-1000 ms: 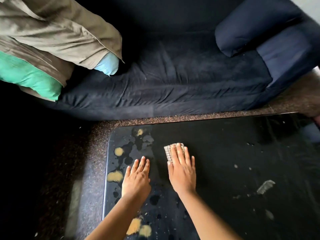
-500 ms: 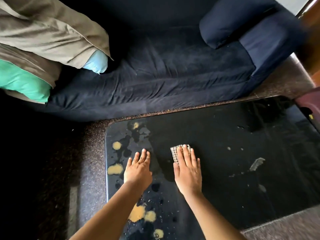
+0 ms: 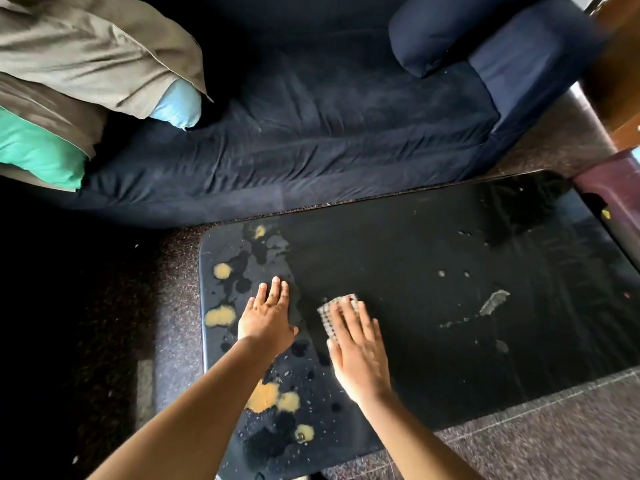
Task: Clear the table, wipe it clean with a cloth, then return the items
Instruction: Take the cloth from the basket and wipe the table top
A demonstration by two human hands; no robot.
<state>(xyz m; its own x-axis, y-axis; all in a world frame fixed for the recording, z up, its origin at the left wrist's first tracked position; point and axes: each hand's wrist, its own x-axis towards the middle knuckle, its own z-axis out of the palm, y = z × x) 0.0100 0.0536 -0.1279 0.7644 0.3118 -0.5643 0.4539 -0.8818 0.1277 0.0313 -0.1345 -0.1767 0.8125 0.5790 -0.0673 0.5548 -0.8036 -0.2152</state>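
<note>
A black glossy table (image 3: 433,271) fills the lower right of the head view. Its left end carries yellow-orange splotches (image 3: 263,396) and wet marks. My right hand (image 3: 356,348) lies flat on a small checked cloth (image 3: 329,315) and presses it onto the tabletop; only the cloth's far-left edge shows past my fingers. My left hand (image 3: 268,318) rests flat on the table just left of the cloth, fingers spread, holding nothing. A pale smear (image 3: 493,301) and small specks lie on the table's right half.
A dark blue sofa (image 3: 311,133) runs along the table's far side, with a blue bolster (image 3: 443,32) at its right end and brown, green and light blue pillows (image 3: 86,64) at its left. Speckled floor (image 3: 554,438) surrounds the table.
The view has swung right, showing more of the table's right half. My right hand has slid the cloth slightly right and toward me; my left hand stays flat in about the same spot.
</note>
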